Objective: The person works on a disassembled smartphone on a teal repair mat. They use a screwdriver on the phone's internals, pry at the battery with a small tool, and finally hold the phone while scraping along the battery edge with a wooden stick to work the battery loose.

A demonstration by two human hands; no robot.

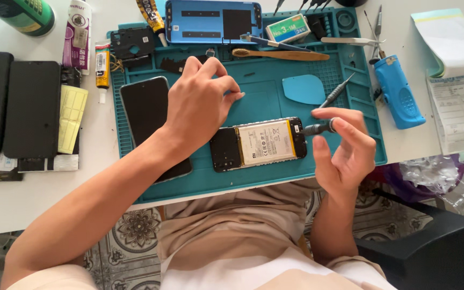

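Observation:
An opened phone (259,144) lies back-up on the teal work mat (253,102), its white battery and black boards exposed. My right hand (342,147) pinches a slim grey screwdriver (333,96) just right of the phone, handle end at the fingers and shaft slanting up to the right. My left hand (200,102) hovers over the mat above the phone's left end, fingers curled with the tips pinched together; whether something tiny is between them I cannot tell. A dark phone screen (149,115) lies left of that hand, partly under my forearm.
On the mat: blue back cover (213,20), black frame part (131,43), wooden brush (280,54), blue pick (304,88), tweezers (350,41). Off it: glue tubes (102,67), dark phones (14,107) at left, blue tool (398,91), paper pad (449,43) at right.

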